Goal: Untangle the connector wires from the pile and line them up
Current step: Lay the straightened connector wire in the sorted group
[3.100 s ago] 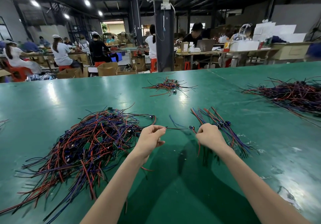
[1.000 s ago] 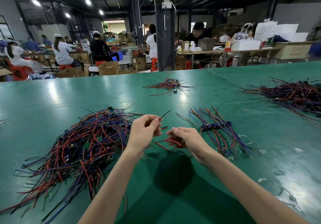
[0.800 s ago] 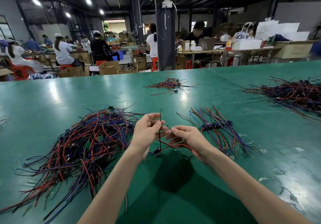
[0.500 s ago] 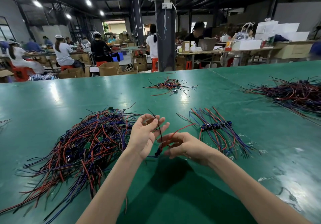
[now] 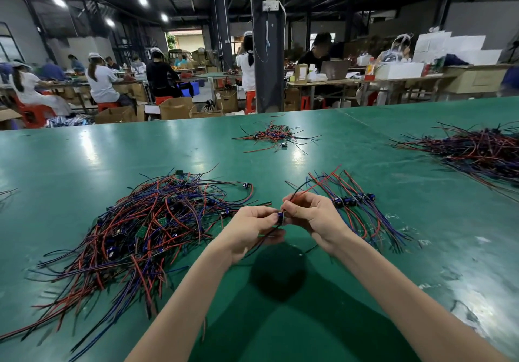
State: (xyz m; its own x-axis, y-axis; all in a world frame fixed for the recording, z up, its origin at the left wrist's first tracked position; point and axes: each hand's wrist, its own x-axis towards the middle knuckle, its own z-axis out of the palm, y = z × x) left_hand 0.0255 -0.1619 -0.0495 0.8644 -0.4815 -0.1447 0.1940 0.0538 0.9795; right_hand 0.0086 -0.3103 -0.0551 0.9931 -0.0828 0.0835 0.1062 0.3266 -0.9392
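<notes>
1 connector wire [image 5: 280, 217] pinched, left hand [image 5: 248, 231], right hand [image 5: 313, 217]

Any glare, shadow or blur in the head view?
Head view: ceiling-light glare streaks the table beyond the tangled pile; a dark shadow sits below the left hand and right hand gripping a connector wire; the far right pile looks blurred.

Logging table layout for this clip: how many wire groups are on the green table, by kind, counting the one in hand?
Tangled piles: 3 (near left, far centre, far right)
Lined-up row: 1
Connector wire pinched between left hand and right hand: 1
Total: 5, leaving out stray wire ends at the left edge
</notes>
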